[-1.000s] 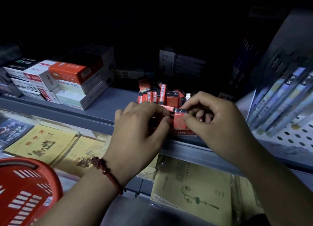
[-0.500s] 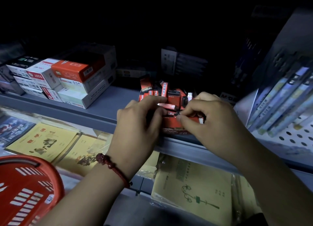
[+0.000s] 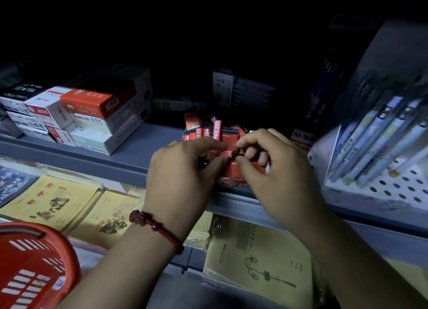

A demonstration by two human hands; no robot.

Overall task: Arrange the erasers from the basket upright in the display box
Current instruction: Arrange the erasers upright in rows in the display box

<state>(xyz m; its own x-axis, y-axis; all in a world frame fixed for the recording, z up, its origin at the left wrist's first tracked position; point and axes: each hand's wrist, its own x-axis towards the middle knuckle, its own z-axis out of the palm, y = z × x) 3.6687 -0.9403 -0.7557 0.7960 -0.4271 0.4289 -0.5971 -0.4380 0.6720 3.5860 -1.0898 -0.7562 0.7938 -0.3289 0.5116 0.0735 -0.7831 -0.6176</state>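
Red box (image 3: 234,182) sits at the shelf (image 3: 139,151) edge; left hand (image 3: 183,176) and right hand (image 3: 278,169) pinch one eraser (image 3: 228,153); open shelf surface extends left.

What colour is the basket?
The basket is red; the head view shows it best.

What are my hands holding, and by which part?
One red eraser over the display box: the left hand pinches one end, the right hand the other.

Stacked boxes (image 3: 92,114) left on shelf (image 3: 143,149); yellow notebooks (image 3: 259,262) below; packaged pens (image 3: 375,142) on pegboard (image 3: 393,193) right
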